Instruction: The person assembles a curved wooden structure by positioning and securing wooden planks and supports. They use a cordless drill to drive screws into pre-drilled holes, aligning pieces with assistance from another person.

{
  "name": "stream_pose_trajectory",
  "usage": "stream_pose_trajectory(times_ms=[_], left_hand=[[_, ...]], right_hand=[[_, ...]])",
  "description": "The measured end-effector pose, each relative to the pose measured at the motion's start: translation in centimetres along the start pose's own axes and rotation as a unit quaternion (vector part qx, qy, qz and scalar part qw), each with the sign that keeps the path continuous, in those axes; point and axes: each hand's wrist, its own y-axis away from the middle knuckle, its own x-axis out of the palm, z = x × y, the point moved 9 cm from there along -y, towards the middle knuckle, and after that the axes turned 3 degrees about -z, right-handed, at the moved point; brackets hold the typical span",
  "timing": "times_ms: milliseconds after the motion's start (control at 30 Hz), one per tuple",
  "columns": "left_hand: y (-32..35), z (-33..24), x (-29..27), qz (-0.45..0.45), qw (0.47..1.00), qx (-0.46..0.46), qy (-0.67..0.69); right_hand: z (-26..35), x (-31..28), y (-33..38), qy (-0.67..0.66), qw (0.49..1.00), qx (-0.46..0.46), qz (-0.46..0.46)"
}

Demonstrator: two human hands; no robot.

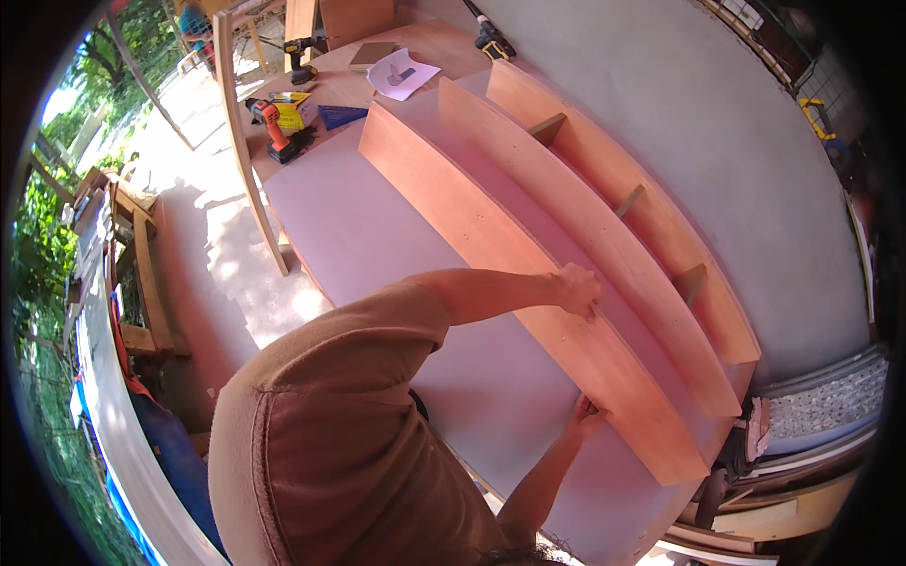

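Note:
Three long wooden boards stand on edge on a pale sheet (377, 236), joined by short cross pieces (547, 127). My left hand (576, 288) reaches over from the left and grips the top edge of the nearest board (453, 203). At the foot of that same board, where it meets the sheet, the fingers of my right hand (585, 415) are closed against it. The middle board (528, 160) and the far board (604, 160) stand just behind. My brown-shirted shoulder fills the lower left.
At the far end of the bench lie a red drill (278, 132), a yellow box (297, 108), a white paper (401, 74) and two dark drills (302, 61) (493, 40). A wooden leg (247, 151) leans at the left; grey concrete (717, 141) lies to the right.

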Motion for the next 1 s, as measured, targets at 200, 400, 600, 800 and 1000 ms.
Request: stream_pose_trajectory(times_ms=[200, 400, 600, 800, 1000], left_hand=[[0.4, 0.0, 0.9, -0.054, 0.996, 0.073, 0.000], [1.9, 0.7, 1.9, -0.047, 0.996, 0.075, -0.033], [3.1, -0.5, -2.7, -0.105, 0.988, 0.108, 0.019], [5.7, -3.7, -19.9, -0.239, 0.960, 0.115, 0.093], [10.4, -6.1, -40.6, -0.382, 0.900, 0.094, 0.190]], right_hand=[[-0.4, -1.5, 0.4, -0.001, 0.999, -0.002, -0.037], [-0.9, -1.3, -0.2, 0.015, 1.000, 0.013, -0.008], [2.8, 2.6, 0.7, 0.084, 0.994, -0.057, 0.035], [16.2, 21.8, 7.6, 0.121, 0.955, -0.226, 0.149], [20.0, 45.6, 24.1, 0.183, 0.848, -0.362, 0.341]])
